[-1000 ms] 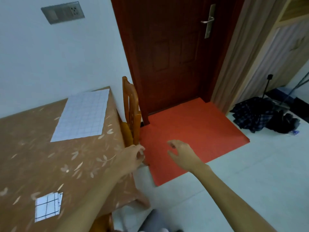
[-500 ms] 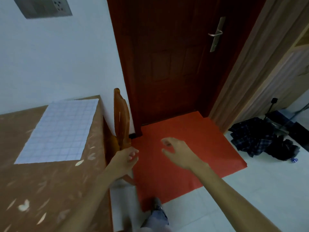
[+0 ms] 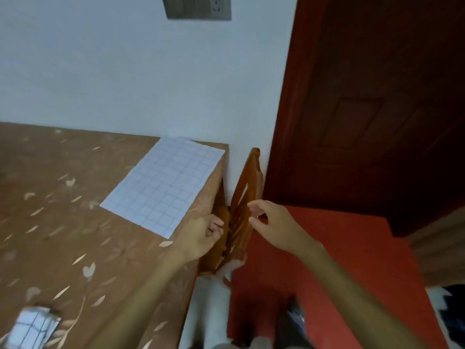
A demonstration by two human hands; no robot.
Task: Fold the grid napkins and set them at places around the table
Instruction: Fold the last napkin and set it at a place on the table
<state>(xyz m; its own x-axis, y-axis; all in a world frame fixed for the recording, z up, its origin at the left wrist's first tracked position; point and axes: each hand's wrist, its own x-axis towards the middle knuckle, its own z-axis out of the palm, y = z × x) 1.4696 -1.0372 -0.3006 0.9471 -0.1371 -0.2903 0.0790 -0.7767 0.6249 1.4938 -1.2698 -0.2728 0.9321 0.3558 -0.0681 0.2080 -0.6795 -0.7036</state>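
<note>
Fingers (image 3: 254,205) of the right hand (image 3: 276,225) are spread and gently curved, thumb apart from the rest, holding nothing. They hang just beside the edge of a wooden chair (image 3: 247,195). The right forearm reaches in from the lower right, bare and nearly straight.

The left hand (image 3: 198,238) sits over the right edge of the surface (image 3: 63,222), its fingers (image 3: 217,227) curled inward towards the palm. Motion blur hides whether they grip the chair or anything else. The left forearm lies along that edge from the bottom of the view.

A flat grid napkin (image 3: 163,185) lies unfolded on the far right corner of the surface. It is a thin, pale rectangle ruled with faint squares, set at a slant to the edges. A folded grid napkin (image 3: 32,326), a small white packet with darker lines, lies well apart at the near left and is blurred.

The surface has a smooth brown cover printed with pale leaves. The chair is glossy orange-brown wood with a slatted back, tucked against the surface's right side. Behind it is a plain white wall (image 3: 125,71) with a grey metal socket plate (image 3: 198,7). To the right stands a dark red panelled door (image 3: 364,109), with a red floor mat (image 3: 339,260) below it.
</note>
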